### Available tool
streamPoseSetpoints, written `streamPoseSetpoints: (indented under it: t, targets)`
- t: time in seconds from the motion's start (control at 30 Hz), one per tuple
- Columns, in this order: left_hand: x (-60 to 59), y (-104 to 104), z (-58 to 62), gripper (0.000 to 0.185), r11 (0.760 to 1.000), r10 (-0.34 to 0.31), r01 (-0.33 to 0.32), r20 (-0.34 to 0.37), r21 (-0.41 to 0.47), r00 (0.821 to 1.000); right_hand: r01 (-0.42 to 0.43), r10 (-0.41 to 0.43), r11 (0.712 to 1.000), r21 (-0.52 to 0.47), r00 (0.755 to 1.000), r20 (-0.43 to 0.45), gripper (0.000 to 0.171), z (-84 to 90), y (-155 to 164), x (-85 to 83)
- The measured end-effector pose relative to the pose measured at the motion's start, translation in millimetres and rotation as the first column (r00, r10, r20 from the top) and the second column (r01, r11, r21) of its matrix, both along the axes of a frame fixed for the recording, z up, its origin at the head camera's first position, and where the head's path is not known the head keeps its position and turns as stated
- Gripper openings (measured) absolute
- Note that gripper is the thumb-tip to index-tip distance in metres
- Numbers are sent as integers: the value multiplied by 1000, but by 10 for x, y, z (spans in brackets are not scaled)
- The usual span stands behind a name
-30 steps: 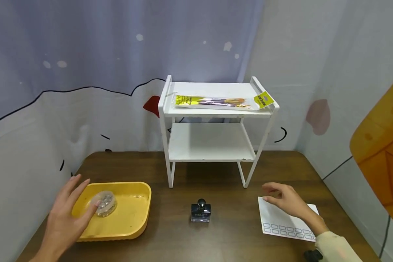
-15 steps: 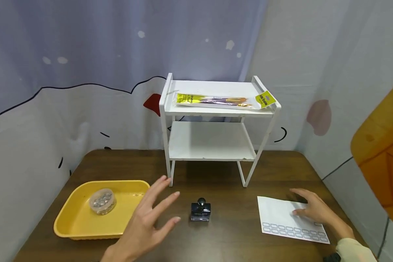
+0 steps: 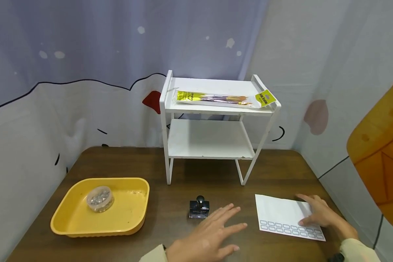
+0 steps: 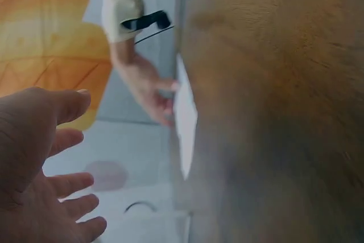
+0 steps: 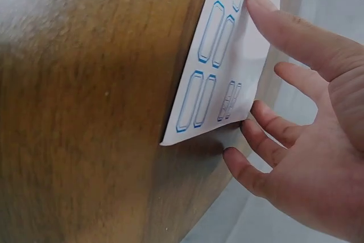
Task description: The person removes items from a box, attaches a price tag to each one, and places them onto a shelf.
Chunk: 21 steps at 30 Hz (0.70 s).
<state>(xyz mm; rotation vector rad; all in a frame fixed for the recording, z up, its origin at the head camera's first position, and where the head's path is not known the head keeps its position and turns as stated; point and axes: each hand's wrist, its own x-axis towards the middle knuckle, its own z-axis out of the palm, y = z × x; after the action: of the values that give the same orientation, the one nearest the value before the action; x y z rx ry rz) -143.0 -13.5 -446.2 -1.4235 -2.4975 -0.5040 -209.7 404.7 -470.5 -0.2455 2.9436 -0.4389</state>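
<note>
My left hand hovers over the front of the table with its fingers spread, holding nothing, just right of a small dark glass bottle with a round black stopper. A white sheet of blue-outlined labels lies on the table at the right. My right hand is at its right edge: the thumb lies over the sheet while the loosely bent fingers reach past the edge. In the right wrist view, thumb and fingers stand apart. Whether the fingertips touch the sheet's edge cannot be told.
A yellow tray on the left holds a round clear tub of small silvery pieces. Behind stands a white two-tier shelf, with a packet of artist brushes on top. Printed curtains surround the brown table.
My left hand has swung from above the tub in the tray rightward past the bottle. My right hand has slid right across the label sheet to its right edge.
</note>
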Motion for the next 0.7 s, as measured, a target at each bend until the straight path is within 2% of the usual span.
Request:
streamPoseSetpoints:
  t: [0.07, 0.23, 0.33, 0.5, 0.7]
  targets:
    - [-27, 144, -64, 53, 999, 1, 0, 25, -52, 1000, 13, -13, 1000, 3, 1000, 11, 103, -10, 9, -8]
    - [-112, 468, -204, 49, 990, -7, 9, 14, -140, 1000, 16, -17, 1000, 23, 999, 38, 102, -12, -8, -36]
    - [-165, 627, -283, 48, 979, -22, 29, 40, -200, 999, 20, -22, 999, 41, 998, 64, 100, 14, -38, -68]
    - [-234, 825, -403, 48, 969, -39, 63, 102, -241, 994, 40, -46, 998, 55, 993, 106, 95, 57, -80, -102]
    - [-302, 974, -489, 47, 957, -31, 74, 154, -281, 988, 44, -54, 995, 88, 992, 117, 89, 75, -108, -128]
